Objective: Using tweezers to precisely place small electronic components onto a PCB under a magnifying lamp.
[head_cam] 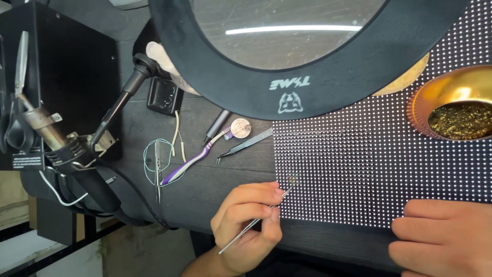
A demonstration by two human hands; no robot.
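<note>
The LED panel point(379, 169) is lying flat across the dark table point(205, 190), its near edge running just beyond both hands. The left hand point(248, 225) is pinching thin metal tweezers point(254, 221) between curled fingers, closed around the shaft, with the tips touching the panel just inside its left edge, beside a small faintly coloured spot among the dots. The right hand point(443, 238) is resting flat on the panel's near edge, fingers loosely together and gripping nothing. Between the two hands a stretch of the panel's near edge is lying uncovered.

Beyond the left hand, bare table is separating it from a purple and white toothbrush point(192, 161), a second pair of tweezers point(245, 144) and a small round tin point(240, 127). Farther left, a hot-air tool point(56, 143) is sitting in its holder. Beyond the right hand, a brass bowl of metal wool point(456, 105) is standing on the panel's far right. Farthest off, the black-rimmed magnifier lamp point(307, 51) is hanging over the panel's far edge.
</note>
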